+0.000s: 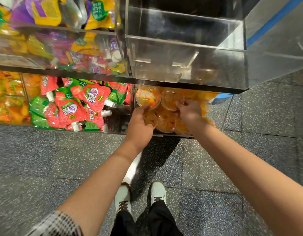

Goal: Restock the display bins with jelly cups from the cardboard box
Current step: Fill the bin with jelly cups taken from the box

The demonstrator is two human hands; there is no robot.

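Both hands in lower bin [164, 134], twelve o'clock from my feet: left hand [140, 123] curled round a jelly cup [148, 97]; right hand [189, 110] pinching second cup [171, 101] by its rim. Cups probably light, slick, stiff-walled, film-lidded; best held at rim.

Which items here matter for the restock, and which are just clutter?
In play:
- jelly cups, orange, in the lower bin
- left hand and right hand, both in that bin among the cups
- empty upper bin

Not in play:
- red pouches in the next bin
- purple and yellow pouches above

The cardboard box is out of view.
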